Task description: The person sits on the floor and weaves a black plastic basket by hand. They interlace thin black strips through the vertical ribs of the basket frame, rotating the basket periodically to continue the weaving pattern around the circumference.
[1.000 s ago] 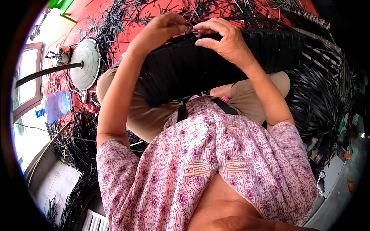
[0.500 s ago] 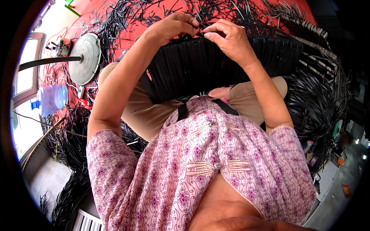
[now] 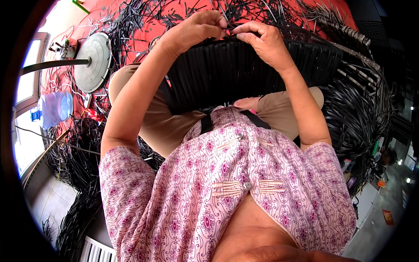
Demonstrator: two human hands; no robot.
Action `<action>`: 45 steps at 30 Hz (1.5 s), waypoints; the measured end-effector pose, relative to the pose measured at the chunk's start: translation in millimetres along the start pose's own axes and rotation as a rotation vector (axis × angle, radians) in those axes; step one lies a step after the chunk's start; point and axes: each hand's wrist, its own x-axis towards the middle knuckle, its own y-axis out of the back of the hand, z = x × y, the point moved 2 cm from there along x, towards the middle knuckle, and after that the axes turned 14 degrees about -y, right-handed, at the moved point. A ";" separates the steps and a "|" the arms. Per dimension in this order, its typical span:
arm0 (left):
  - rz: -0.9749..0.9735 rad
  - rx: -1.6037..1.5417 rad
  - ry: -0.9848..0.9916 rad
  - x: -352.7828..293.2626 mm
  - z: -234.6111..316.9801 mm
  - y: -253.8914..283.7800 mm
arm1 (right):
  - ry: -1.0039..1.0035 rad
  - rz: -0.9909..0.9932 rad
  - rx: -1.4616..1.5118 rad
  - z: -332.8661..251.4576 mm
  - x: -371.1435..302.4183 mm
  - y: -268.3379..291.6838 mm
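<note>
Across my crossed legs rests a black piece [image 3: 248, 65] wrapped closely in flat strips. My left hand [image 3: 198, 30] is just above its far edge, thumb and fingers pinched together on a thin black strip. Facing it, my right hand [image 3: 266, 43] pinches at the same spot from the right, thumb against forefinger, beside the far edge. The fingertips nearly meet, and the strip [image 3: 229, 30] between them shows only as a small dark bit. What lies inside each pinch is mostly covered by the fingers.
Cut black strips [image 3: 192, 6] litter the red floor covering beyond the piece. A big bundle of strips [image 3: 349, 118] lies at my right, another [image 3: 78, 157] at my left. A round grey stand base [image 3: 92, 54] and a blue water bottle [image 3: 56, 109] are on the left.
My left hand has risen slightly, away from the far edge of the black piece. The right hand has shifted a little and keeps its pinch. The whole view has moved slightly.
</note>
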 end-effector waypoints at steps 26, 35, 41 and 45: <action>-0.065 0.078 0.003 0.9 11.2 -13.3 | 0.224 0.145 -0.228 8.3 -5.4 -9.5; -0.181 0.034 -0.044 0.9 10.3 -14.7 | 0.297 0.316 -0.295 8.7 -21.1 -22.5; -0.133 0.042 0.006 3.4 15.9 -15.6 | 0.311 0.261 -0.238 17.0 -16.1 -18.2; -0.233 0.022 -0.038 3.8 15.2 -14.7 | 0.346 0.266 -0.195 19.7 -19.0 -13.6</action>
